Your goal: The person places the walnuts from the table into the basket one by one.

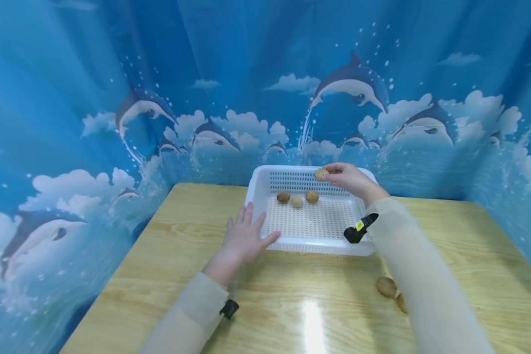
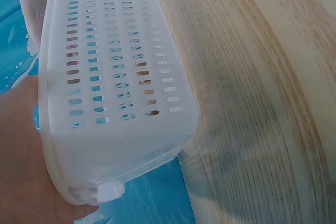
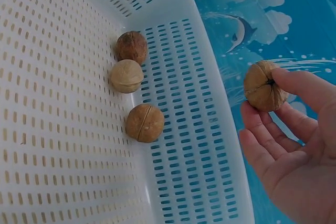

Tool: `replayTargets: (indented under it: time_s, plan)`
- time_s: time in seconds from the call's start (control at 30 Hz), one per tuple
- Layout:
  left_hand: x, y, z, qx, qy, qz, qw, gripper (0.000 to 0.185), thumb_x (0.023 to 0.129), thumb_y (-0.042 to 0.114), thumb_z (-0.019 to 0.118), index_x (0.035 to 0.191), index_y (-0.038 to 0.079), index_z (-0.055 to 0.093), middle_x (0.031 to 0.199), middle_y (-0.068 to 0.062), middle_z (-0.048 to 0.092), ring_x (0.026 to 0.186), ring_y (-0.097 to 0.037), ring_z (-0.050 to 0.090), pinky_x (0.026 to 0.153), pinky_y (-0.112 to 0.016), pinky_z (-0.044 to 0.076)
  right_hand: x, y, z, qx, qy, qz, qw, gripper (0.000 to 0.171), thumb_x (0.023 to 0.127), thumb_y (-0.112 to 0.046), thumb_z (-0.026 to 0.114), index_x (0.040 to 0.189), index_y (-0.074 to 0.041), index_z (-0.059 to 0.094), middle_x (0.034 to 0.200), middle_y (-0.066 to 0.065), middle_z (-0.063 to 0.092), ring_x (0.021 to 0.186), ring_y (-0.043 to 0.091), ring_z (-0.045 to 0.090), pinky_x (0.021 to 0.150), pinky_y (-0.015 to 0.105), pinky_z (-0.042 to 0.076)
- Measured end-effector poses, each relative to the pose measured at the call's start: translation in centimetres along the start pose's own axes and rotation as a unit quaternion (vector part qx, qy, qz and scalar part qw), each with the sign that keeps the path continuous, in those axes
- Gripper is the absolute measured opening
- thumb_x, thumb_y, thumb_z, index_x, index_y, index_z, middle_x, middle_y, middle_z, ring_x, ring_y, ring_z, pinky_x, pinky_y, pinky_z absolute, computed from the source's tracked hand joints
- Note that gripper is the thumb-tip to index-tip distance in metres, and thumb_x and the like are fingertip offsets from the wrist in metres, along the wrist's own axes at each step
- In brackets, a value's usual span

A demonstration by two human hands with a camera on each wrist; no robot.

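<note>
My right hand point(image 1: 348, 180) pinches a walnut point(image 3: 264, 85) between thumb and fingertips, above the far rim of a white perforated plastic basket point(image 1: 320, 242). Inside the basket, along its far side, lie a dark walnut point(image 3: 131, 46), a pale walnut point(image 3: 126, 76) and a brown walnut point(image 3: 145, 123). With fingers spread and straight, my left hand point(image 1: 245, 238) rests at the basket's near left corner. In the left wrist view only part of that hand point(image 2: 20, 156) shows beside the basket rim, its fingertips hidden.
Two walnuts point(image 1: 386, 286) lie on the wooden table point(image 1: 168, 255) right of the basket, partly covered by the right sleeve, with a small pale piece between them. A blue dolphin-print curtain point(image 1: 248, 88) stands close behind the basket and along both sides of the table.
</note>
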State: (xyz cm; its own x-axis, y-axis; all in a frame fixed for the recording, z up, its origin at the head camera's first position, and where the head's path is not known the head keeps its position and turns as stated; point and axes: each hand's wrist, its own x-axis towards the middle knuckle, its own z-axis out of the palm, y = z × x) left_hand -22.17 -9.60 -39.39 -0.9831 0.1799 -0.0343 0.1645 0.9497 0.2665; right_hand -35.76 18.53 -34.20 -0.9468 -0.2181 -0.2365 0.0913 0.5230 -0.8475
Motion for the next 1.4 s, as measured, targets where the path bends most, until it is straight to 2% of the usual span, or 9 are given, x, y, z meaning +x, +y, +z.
replayTargets:
  time_s: [0.17,0.37,0.5,0.7,0.87,1.23,1.4]
  plan:
    - [0.0,0.1,-0.3,-0.001,-0.004,-0.002,1.0,0.081,0.086,0.073,0.032,0.148,0.02,0.028,0.155,-0.013,-0.001,0.141,-0.033,-0.003,0.109,-0.057,0.002,0.8,0.4,0.4,-0.001,-0.01,0.011,1.0,0.066,0.09,-0.033,0.062,0.144,-0.007,0.033,0.144,0.015,0.034,0.131,0.032,0.034,0.105,0.048,0.03]
    - [0.0,0.1,-0.3,-0.002,-0.004,-0.001,1.0,0.081,0.085,0.072,0.033,0.147,0.02,0.029,0.155,-0.013,0.0,0.141,-0.033,-0.002,0.108,-0.057,0.003,1.3,1.3,0.5,0.022,-0.025,0.008,0.999,0.059,0.094,-0.025,0.058,0.143,-0.004,0.033,0.143,0.017,0.034,0.131,0.033,0.034,0.106,0.048,0.028]
    - [-0.1,0.0,-0.2,-0.006,-0.004,0.003,1.0,0.081,0.085,0.072,0.033,0.147,0.019,0.03,0.155,-0.013,0.001,0.14,-0.033,-0.001,0.108,-0.058,0.003,1.7,2.6,0.5,0.007,-0.036,0.01,0.999,0.059,0.094,-0.025,0.057,0.144,-0.004,0.032,0.144,0.017,0.033,0.131,0.033,0.032,0.106,0.048,0.029]
    - [-0.2,0.0,0.0,-0.012,-0.003,0.004,0.9999,0.081,0.086,0.072,0.034,0.147,0.019,0.031,0.155,-0.013,0.0,0.14,-0.033,-0.002,0.108,-0.058,0.003,2.3,3.2,0.9,0.001,-0.045,0.012,0.999,0.057,0.095,-0.021,0.055,0.143,0.0,0.032,0.142,0.02,0.034,0.13,0.034,0.034,0.105,0.048,0.031]
    - [-0.1,0.0,-0.1,-0.005,-0.001,0.003,1.0,0.082,0.085,0.072,0.032,0.147,0.019,0.03,0.155,-0.012,-0.001,0.14,-0.033,-0.002,0.108,-0.058,0.004,2.6,3.8,0.8,-0.025,-0.061,0.012,0.998,0.056,0.095,-0.022,0.055,0.141,0.001,0.033,0.142,0.021,0.035,0.129,0.035,0.035,0.104,0.047,0.033]
    - [-0.1,0.1,-0.2,0.001,-0.004,-0.003,1.0,0.081,0.085,0.073,0.032,0.148,0.021,0.029,0.156,-0.012,-0.002,0.141,-0.032,-0.003,0.108,-0.057,0.004,3.1,4.5,1.0,-0.071,-0.061,0.044,0.995,0.053,0.093,-0.023,0.058,0.137,-0.001,0.04,0.138,0.019,0.04,0.126,0.034,0.039,0.102,0.046,0.036]
    - [-0.1,0.2,-0.3,-0.007,-0.004,-0.009,0.9999,0.08,0.086,0.071,0.035,0.147,0.021,0.029,0.156,-0.011,-0.002,0.141,-0.032,-0.004,0.108,-0.058,0.003,3.0,4.6,1.1,-0.089,-0.061,0.05,0.993,0.055,0.093,-0.022,0.057,0.139,0.001,0.037,0.14,0.021,0.037,0.126,0.035,0.039,0.101,0.046,0.038]
